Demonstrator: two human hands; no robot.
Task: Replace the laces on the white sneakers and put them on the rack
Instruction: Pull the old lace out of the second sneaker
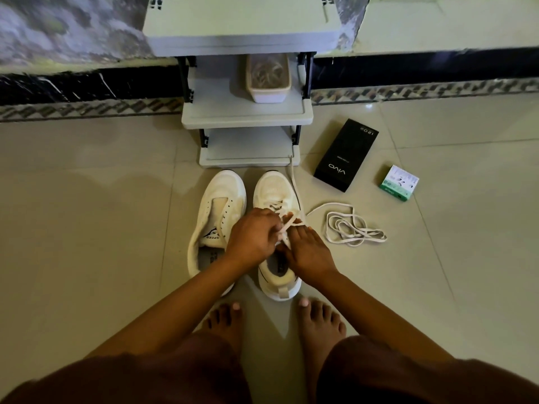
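Two white sneakers stand side by side on the tiled floor in front of a grey rack [246, 119]. The left sneaker [217, 209] has empty eyelets and no lace. Over the right sneaker [274, 188], my left hand [253, 239] pinches a white lace [295, 182] at the eyelets. My right hand [307, 250] rests on the shoe's right side with its fingers at the same lace. One lace end trails up past the toe toward the rack. A second loose white lace [350, 228] lies coiled on the floor to the right.
A beige tub [268, 96] holding coiled laces sits on the rack's middle shelf. A black phone box [345, 156] and a small green-and-white box [399, 183] lie on the floor at the right. My bare feet [319, 322] stand just behind the sneakers.
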